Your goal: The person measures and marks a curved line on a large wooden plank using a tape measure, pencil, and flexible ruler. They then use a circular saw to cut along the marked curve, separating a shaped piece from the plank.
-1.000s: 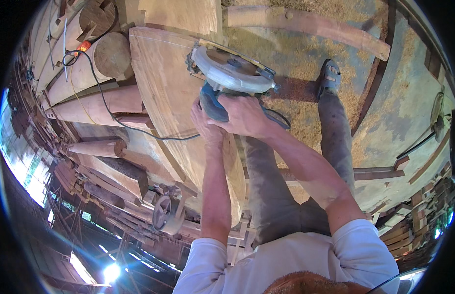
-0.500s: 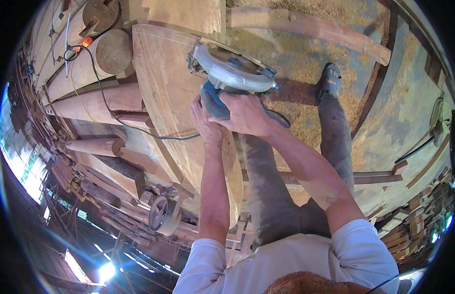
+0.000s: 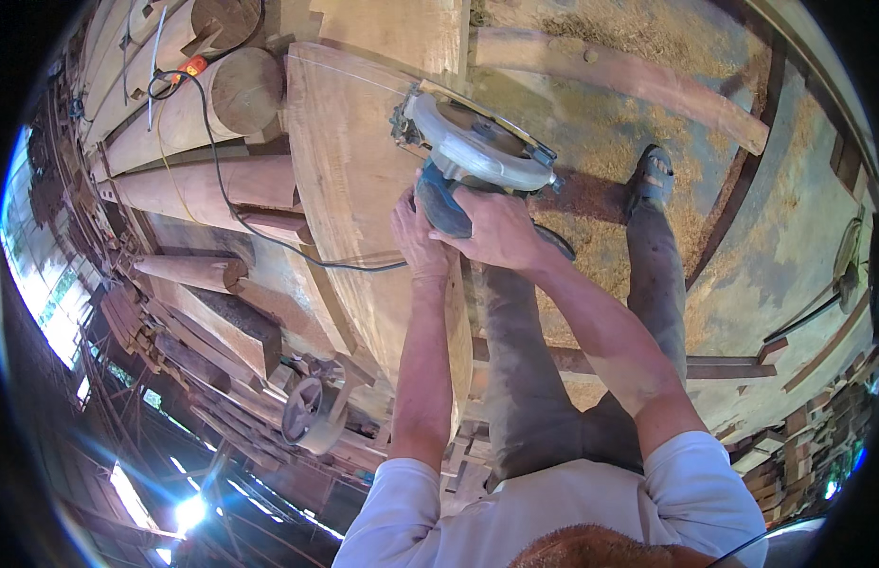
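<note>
While the right hand [image 3: 499, 227] grips the saw [image 3: 468, 159] (left hand [image 3: 421, 241] alongside, hold unclear), the lined plank [image 3: 359, 185] beyond looks uncut.

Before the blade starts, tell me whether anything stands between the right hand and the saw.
Nothing visible does: the right hand is closed directly on the saw. The black cord crosses the board on the left hand's outer side, outside that grip.
</note>
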Available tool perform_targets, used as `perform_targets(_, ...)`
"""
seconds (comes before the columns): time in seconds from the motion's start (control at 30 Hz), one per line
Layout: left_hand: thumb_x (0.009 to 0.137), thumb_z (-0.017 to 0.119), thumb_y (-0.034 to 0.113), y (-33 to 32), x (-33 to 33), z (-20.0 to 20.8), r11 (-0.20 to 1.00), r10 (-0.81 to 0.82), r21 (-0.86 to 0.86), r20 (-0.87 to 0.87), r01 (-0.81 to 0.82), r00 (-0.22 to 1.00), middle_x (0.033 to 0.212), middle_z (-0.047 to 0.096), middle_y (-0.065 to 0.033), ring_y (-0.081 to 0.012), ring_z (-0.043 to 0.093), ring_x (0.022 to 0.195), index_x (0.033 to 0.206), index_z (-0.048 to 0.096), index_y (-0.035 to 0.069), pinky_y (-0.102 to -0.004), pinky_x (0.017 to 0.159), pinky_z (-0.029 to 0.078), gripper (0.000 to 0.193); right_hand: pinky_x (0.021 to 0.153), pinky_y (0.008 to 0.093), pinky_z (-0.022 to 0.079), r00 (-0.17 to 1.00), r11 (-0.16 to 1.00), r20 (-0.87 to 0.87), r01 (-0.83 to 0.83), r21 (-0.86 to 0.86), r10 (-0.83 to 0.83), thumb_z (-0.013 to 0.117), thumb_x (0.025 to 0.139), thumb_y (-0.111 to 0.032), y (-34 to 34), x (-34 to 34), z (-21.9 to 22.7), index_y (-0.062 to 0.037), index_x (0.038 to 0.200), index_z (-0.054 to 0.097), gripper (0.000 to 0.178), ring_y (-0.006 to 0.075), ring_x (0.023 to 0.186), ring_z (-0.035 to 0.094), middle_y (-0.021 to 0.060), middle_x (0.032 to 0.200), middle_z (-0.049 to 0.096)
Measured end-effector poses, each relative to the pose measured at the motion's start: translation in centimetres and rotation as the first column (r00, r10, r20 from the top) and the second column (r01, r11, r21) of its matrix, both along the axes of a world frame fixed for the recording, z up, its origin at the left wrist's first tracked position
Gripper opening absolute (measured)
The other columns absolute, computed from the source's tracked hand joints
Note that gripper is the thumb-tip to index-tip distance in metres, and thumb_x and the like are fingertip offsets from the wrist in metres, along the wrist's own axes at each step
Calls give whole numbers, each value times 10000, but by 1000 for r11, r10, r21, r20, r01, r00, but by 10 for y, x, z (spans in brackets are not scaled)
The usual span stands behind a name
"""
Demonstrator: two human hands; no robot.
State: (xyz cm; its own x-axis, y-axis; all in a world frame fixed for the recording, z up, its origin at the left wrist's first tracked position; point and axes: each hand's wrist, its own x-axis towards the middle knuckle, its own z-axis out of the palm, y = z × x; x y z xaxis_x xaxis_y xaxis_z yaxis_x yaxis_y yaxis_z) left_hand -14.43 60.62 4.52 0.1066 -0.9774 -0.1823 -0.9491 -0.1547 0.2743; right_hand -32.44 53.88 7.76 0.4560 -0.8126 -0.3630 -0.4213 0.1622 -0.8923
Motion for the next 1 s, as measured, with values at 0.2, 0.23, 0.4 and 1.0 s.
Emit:
perform_targets(0.2, 805, 821, 283, -1, -3, 4, 1000, 28, 6, -70, -28, 997, 1343, 603, -188, -387, 578, 1189, 1632, 451, 133, -477, 1046, 456, 918, 766, 562, 580, 1000, 1000, 27, 16, -12, -16, 821, 862, -519, -1, -1, 0, 6, 957, 648, 561, 474, 849, 728, 259, 871, 735)
perform_targets(0.23, 805, 823, 287, -2, -3, 5, 1000, 28, 9, -73, -28, 997, 1343, 602, -190, -389, 578, 1189, 1632, 450, 132, -479, 1045, 457, 920, 764, 557, 581, 999, 1000, 36, 20, -21, -19, 825, 860, -515, -1, 0, -1, 7, 957, 645, 561, 473, 849, 729, 259, 870, 734)
perform_targets(0.4, 805, 830, 299, -1, 1, 2, 1000, 19, 12, -42, -18, 999, 1347, 598, -193, -389, 580, 1187, 1634, 448, 141, -482, 1043, 462, 927, 767, 552, 583, 997, 996, 67, 50, -74, -45, 825, 860, -514, 3, 3, -8, 14, 976, 636, 572, 471, 857, 732, 263, 879, 738)
perform_targets(1.0, 825, 804, 282, -9, 0, 3, 1000, 26, -9, 0, -26, 1000, 1337, 619, -169, -369, 593, 1148, 1621, 476, 130, -460, 980, 472, 874, 756, 578, 574, 999, 999, -22, -42, 24, 43, 802, 876, -554, -8, 4, -2, -19, 1018, 615, 584, 483, 872, 727, 256, 903, 739)
